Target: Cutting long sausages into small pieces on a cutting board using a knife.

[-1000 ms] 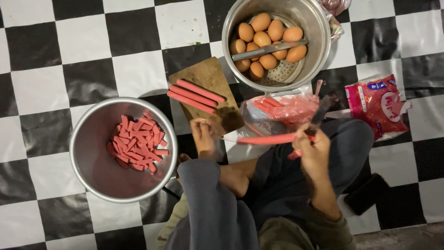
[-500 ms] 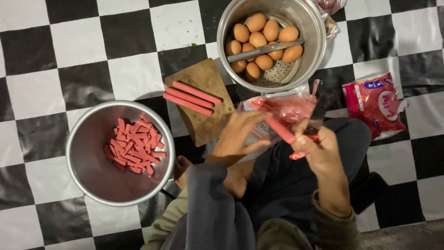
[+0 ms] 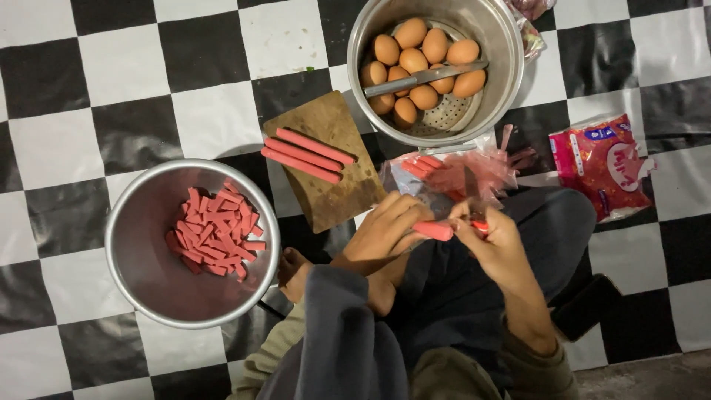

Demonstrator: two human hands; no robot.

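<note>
Both hands now meet in front of my lap over one long red sausage (image 3: pixel 433 231), which half a second ago stood angled up between them and a second ago lay stretched level across. My left hand (image 3: pixel 389 230) has closed in: its fingers (image 3: pixel 406 215) curl over the sausage's left part and hide it, so only a short right stretch shows. My right hand (image 3: pixel 498 244) holds a small knife with a red handle (image 3: pixel 474 207), fingers wrapped shut on the handle, the dark blade pointing up and away, close to the sausage's end; whether the edge touches it I cannot tell. Judgement: the sausage is being stripped or trimmed in hand, not yet laid down. Three peeled red sausages (image 3: pixel 307 154) lie side by side on the brown wooden cutting board (image 3: pixel 333 200). The round metal bowl (image 3: pixel 141 274) at left holds short cut sausage pieces (image 3: pixel 215 238). The steel pot (image 3: pixel 503 44) holds brown eggs (image 3: pixel 418 63) and a ladle. The clear plastic bag of sausages (image 3: pixel 459 174) lies just beyond my hands, on the chequered floor (image 3: pixel 96 89).
</note>
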